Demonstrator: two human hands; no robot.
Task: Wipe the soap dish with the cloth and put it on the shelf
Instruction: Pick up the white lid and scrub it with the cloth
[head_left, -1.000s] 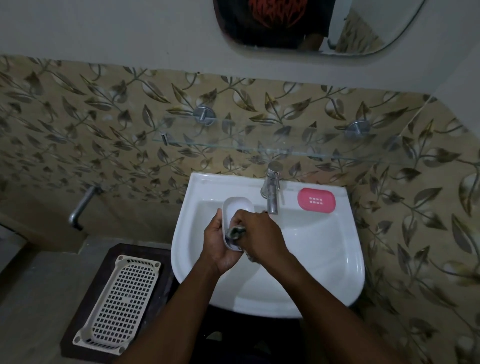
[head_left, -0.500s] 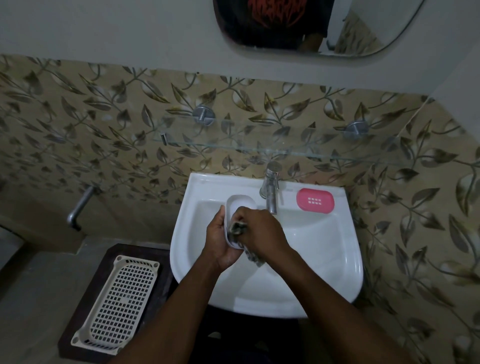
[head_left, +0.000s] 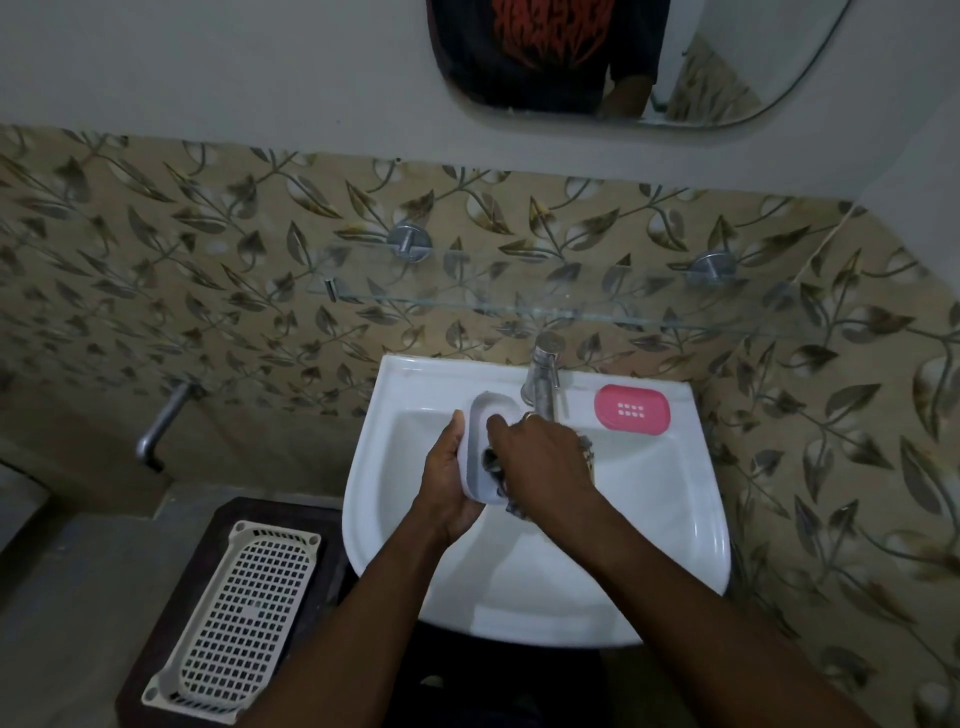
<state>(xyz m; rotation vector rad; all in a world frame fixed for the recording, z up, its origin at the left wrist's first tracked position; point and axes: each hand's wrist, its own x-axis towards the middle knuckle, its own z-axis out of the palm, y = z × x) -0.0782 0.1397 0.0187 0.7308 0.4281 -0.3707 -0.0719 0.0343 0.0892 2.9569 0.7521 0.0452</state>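
both hands (head_left: 452, 483) higher, dish (head_left: 488, 447) more upright

Head cam, down onto sink (head_left: 649, 519).

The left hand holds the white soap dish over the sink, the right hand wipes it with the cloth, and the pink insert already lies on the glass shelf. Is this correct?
Not quite. The head view shows the pink insert on the sink rim beside the tap, not on the glass shelf. The rest is right.

Glossy white ceramic basin (head_left: 649, 519), polished metal tap (head_left: 540, 379), clear glass shelf (head_left: 519, 299), smooth plastic soap dish (head_left: 480, 415), perforated plastic tray (head_left: 234, 618).
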